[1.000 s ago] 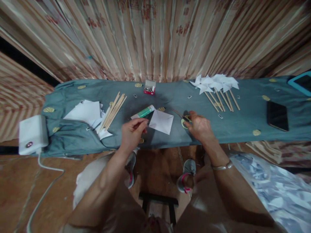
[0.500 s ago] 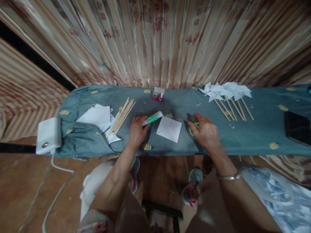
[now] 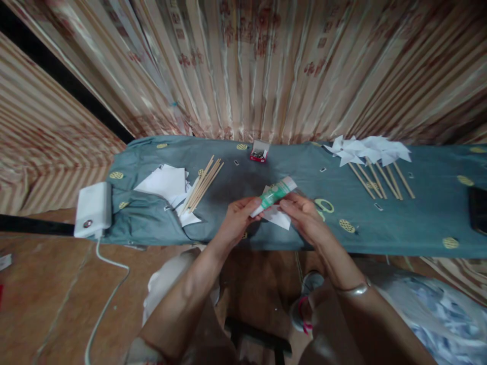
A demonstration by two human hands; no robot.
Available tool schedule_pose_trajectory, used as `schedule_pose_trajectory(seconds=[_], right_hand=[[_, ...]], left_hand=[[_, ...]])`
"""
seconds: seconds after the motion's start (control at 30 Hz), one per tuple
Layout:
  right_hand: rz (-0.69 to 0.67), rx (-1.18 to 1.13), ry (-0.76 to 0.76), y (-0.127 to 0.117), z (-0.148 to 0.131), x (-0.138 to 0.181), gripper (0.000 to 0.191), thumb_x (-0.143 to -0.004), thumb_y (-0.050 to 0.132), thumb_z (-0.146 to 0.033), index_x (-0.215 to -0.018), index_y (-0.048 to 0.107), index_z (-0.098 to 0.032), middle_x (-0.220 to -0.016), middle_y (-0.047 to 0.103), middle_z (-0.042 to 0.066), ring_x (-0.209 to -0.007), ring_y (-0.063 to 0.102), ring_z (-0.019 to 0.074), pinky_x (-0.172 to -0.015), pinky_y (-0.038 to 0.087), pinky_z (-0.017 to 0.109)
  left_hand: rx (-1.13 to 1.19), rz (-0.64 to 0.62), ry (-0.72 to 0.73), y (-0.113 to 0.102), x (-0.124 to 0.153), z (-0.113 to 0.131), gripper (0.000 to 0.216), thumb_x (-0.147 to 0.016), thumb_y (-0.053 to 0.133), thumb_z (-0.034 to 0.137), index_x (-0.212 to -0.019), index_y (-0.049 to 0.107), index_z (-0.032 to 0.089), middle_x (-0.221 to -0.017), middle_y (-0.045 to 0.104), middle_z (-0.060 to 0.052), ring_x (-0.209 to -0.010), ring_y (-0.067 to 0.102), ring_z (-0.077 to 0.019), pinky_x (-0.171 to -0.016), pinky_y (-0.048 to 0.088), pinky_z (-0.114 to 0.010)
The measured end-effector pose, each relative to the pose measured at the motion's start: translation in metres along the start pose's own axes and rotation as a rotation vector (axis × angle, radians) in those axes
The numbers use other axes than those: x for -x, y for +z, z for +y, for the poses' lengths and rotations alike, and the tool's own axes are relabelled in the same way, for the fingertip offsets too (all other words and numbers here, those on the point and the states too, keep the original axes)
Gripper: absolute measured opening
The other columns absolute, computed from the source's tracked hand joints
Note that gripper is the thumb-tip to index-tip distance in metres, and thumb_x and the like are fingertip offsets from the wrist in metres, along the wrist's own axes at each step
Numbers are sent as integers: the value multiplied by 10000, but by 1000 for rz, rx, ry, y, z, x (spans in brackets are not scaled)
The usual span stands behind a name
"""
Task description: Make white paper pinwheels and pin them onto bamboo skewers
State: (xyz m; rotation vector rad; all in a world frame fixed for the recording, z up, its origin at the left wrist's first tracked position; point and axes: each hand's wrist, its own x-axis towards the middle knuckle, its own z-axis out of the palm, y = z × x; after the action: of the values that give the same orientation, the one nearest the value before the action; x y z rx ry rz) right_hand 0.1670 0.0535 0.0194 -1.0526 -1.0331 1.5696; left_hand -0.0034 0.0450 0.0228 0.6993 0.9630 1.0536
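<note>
- Holding entry: glue tube (image 3: pixel 277 191), green and white, lifted just above the table (image 3: pixel 418 218) near its front edge, tilted with its far end up and to the right, between both hands.
- Left hand (image 3: pixel 238 217): fingers pinched on the tube's near white end.
- Right hand (image 3: pixel 302 215): fingertips curled against the tube's middle; gripping or only touching, cannot tell.
- Paper square (image 3: pixel 279 219): white, beneath the tube, between the hands.
- Scissors (image 3: pixel 323 205): green handles, flat on the cloth, just right of the right hand.
- Sticks (image 3: pixel 203 181): loose bundle beside a paper pile (image 3: pixel 165 181), left.
- Red box (image 3: pixel 259 152): open, far edge.
- Pinwheels (image 3: pixel 369 149): white, on sticks, far right.
</note>
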Motion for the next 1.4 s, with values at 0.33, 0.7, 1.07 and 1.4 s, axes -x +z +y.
schedule_pose_trajectory(seconds=[0.33,0.7,1.07,1.4], right_hand=[[20,-137,60,16,2,-12,308,-552,901,-389,-761,755,-216,-758,749,-5,-676,668,129,-687,549,257],[229,-281,12,7,10,-28,319,-679,812,-481,-709,641,-213,-612,662,-40,-528,579,90,-526,499,202],[102,-309,159,-10,-9,-14,178,-694,650,-385,-765,636,-222,-813,731,34,-730,661,157,-694,558,277],[119,-99,88,-25,-16,-9,375,-594,578,-284,-955,671,-239,-902,753,52,-898,692,241,-802,571,409]], left_hand=[[252,-23,-194,3,-7,-6,305,-746,784,370,-881,747,99,-700,722,-50,-512,544,-44,-543,449,-145],[-46,91,32,-17,-18,-5,319,-762,710,432,-852,725,125,-794,733,-64,-583,573,-86,-601,481,-202],[-1193,145,673,-49,-49,-16,330,-816,589,196,-1134,677,175,-1316,614,-131,-1244,550,-275,-1067,440,-488],[-1422,-17,975,-25,-29,-29,332,-951,448,186,-1262,562,210,-1389,567,-120,-1419,373,-256,-1177,231,-571]])
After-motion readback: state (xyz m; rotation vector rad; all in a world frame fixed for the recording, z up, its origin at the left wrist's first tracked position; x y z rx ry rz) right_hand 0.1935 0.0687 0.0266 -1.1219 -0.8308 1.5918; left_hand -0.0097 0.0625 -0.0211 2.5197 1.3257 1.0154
